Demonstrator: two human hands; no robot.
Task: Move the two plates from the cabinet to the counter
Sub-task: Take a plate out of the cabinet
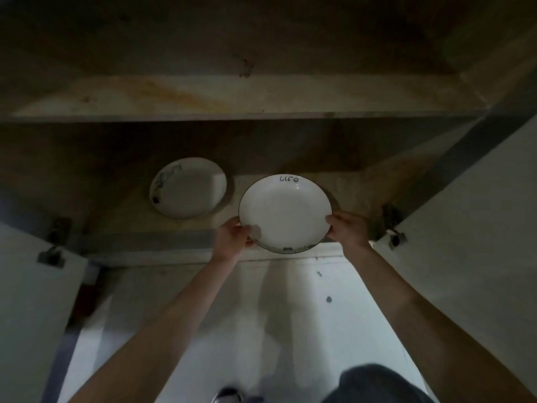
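A white plate with a thin dark rim and the word "Life" point(284, 212) is held at the front edge of the cabinet's lower shelf point(345, 187). My left hand point(234, 237) grips its left rim and my right hand point(347, 228) grips its right rim, thumbs on top. A second white plate point(189, 189) with dark markings on its left rim lies flat on the same shelf, farther back and to the left, apart from the first one.
An upper shelf point(247, 94) spans the cabinet above. Open cabinet doors stand at left point(32, 301) and right point(479, 228), with metal hinges point(392, 228) near my hands. Below is a pale floor point(261, 330), with a dark shoe point(228, 395) at the bottom edge.
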